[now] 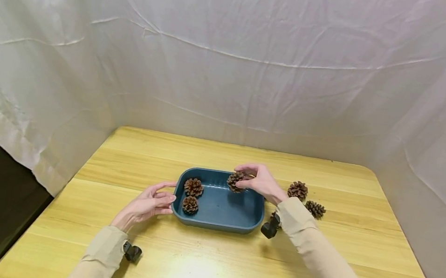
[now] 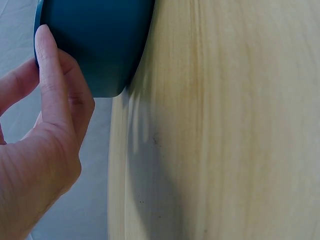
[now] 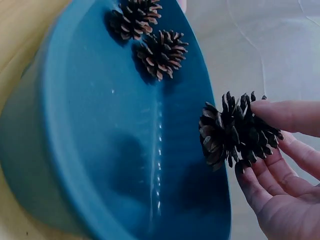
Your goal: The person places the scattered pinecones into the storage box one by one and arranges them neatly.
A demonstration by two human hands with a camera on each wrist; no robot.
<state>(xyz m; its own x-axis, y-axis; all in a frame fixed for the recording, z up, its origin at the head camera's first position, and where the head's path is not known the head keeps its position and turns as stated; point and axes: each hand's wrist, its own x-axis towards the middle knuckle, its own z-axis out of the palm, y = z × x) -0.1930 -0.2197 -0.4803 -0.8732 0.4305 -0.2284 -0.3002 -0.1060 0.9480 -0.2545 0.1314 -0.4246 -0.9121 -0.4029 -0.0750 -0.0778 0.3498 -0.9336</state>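
A blue rectangular tray (image 1: 217,227) with raised walls stands on the table. My left hand (image 1: 151,204) holds its left end, the thumb at the rim and the other fingers along the wall. My right hand (image 1: 261,181) grips a brown pine cone (image 3: 237,131) between thumb and fingers, above the tray's far right part. In the right wrist view that pine cone hangs clear of the tray floor. Two other pine cones lie inside at the left end, one pine cone (image 1: 193,187) behind the other pine cone (image 1: 190,204).
Right of the tray, a pine cone (image 1: 298,190) and a longer pine cone (image 1: 315,210) lie on the wooden table (image 1: 199,258). Another is mostly hidden by the right wrist and its black camera (image 1: 270,226). Pale curtains (image 1: 250,91) hang behind and beside the table.
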